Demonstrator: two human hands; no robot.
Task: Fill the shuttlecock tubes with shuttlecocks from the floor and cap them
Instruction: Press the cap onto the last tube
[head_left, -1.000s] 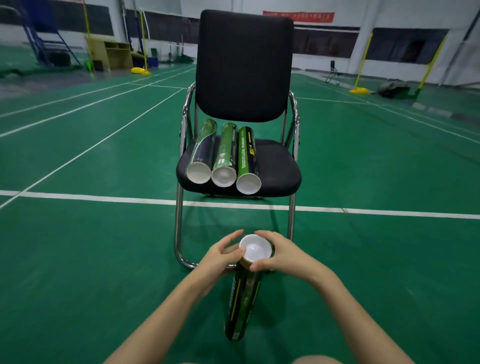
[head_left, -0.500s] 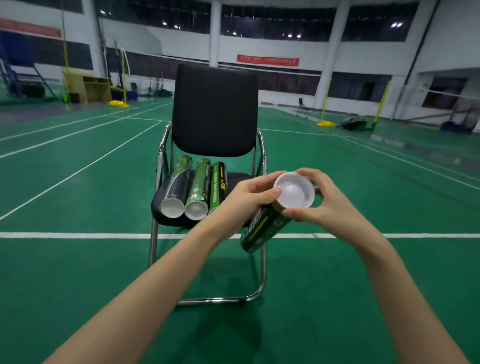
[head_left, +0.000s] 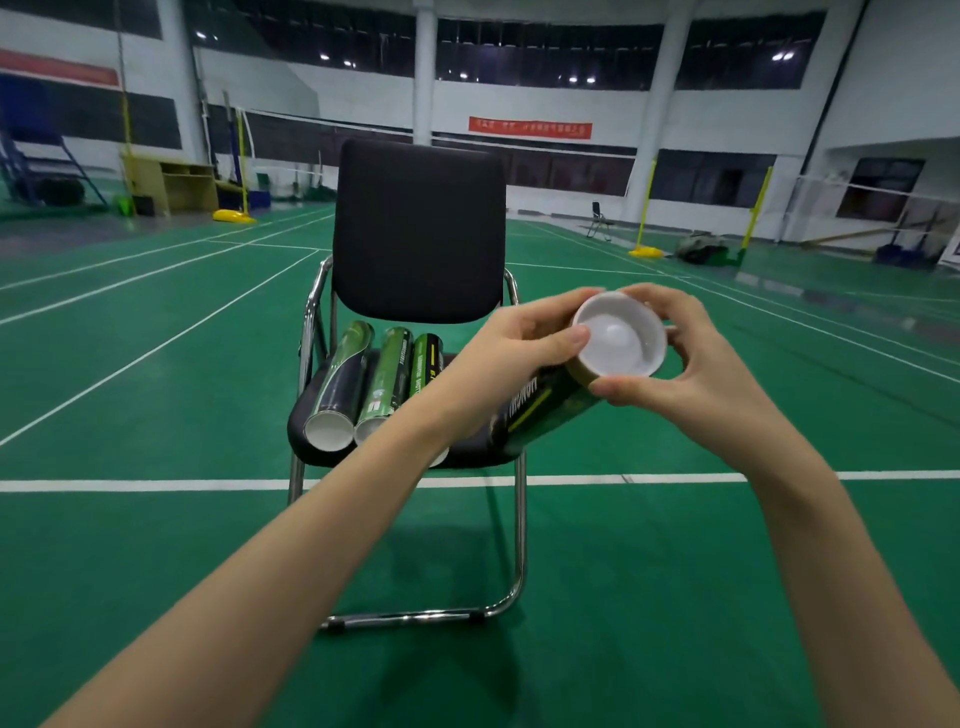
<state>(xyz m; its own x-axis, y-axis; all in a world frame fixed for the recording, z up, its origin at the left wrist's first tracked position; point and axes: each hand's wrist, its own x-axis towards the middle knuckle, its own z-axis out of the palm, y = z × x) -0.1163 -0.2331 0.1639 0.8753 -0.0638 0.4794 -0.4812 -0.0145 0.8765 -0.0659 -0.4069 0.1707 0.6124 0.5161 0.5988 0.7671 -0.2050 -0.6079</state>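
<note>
Both hands are up in front of the chest, sharing one tube (head_left: 540, 415). The left hand (head_left: 509, 358) curls round its upper part, thumb tip on the rim of the white cap (head_left: 621, 335). The right hand (head_left: 696, 374) pinches that cap, thumb under, fingers (head_left: 654, 301) arched over the top. The tube tilts, cap end up and towards the camera, dark green body sloping down towards the chair (head_left: 415, 234). On the seat beyond, three more tubes (head_left: 384, 384) lie side by side, touching, white ends facing us, the right one partly hidden by the left forearm. Behind that, green court floor (head_left: 156, 519) with white lines, and yellow net posts (head_left: 241, 171) far back.
</note>
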